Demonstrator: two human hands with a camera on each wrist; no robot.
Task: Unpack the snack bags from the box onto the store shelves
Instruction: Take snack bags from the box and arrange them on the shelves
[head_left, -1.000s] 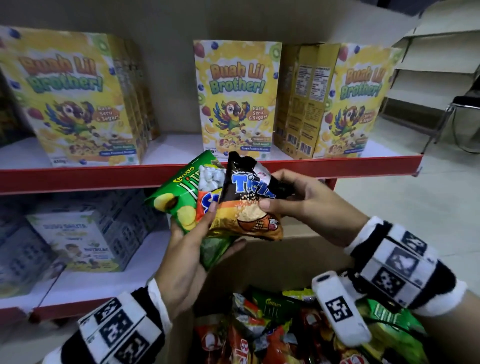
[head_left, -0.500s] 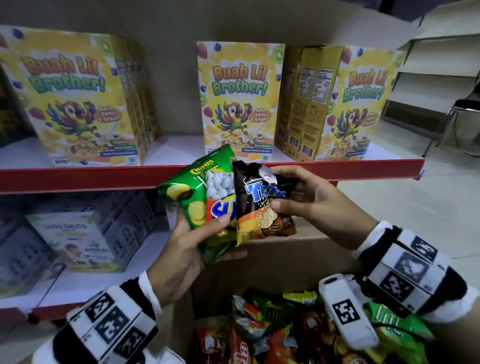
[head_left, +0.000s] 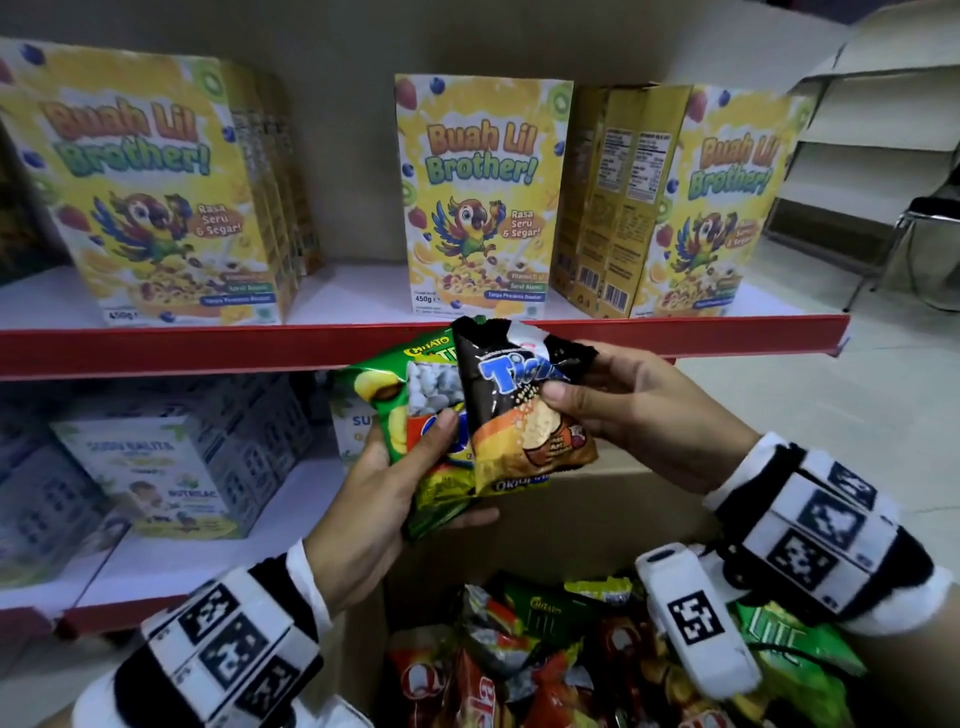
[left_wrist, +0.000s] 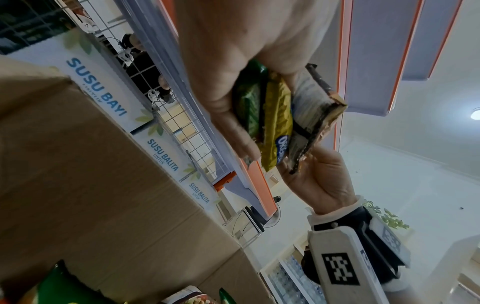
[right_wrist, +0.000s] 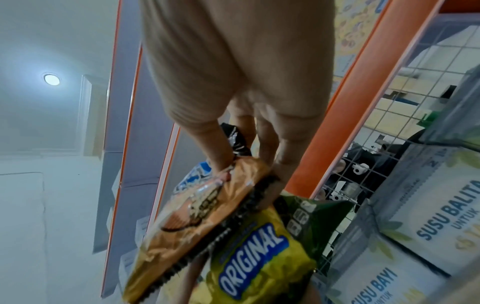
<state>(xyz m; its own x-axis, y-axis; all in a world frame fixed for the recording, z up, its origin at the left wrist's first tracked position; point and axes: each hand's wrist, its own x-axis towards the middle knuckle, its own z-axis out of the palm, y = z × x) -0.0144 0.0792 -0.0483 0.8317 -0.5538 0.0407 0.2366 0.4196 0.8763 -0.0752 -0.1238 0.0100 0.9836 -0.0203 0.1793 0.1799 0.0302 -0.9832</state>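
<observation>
My left hand (head_left: 400, 483) grips a fan of snack bags just below the red shelf edge: a green chips bag (head_left: 379, 400) and an orange and yellow bag (head_left: 434, 415) marked "Original" (right_wrist: 249, 265). My right hand (head_left: 597, 410) pinches a black and orange snack bag (head_left: 524, 415) at the front of the fan, thumb on its face. From the left wrist the bags' lower edges (left_wrist: 275, 115) show stacked in the palm. Below, the open cardboard box (head_left: 571, 514) holds several more snack bags (head_left: 545, 660).
The upper shelf (head_left: 363, 291) carries yellow cereal boxes (head_left: 480, 197), with a bare gap left of the middle box. The lower shelf (head_left: 208, 551) holds pale milk boxes (head_left: 156, 473). A chair (head_left: 924, 218) stands on the floor at the far right.
Both hands rose a little with the bags toward the red shelf edge. The black bag now stands more upright at the front of the fan.
</observation>
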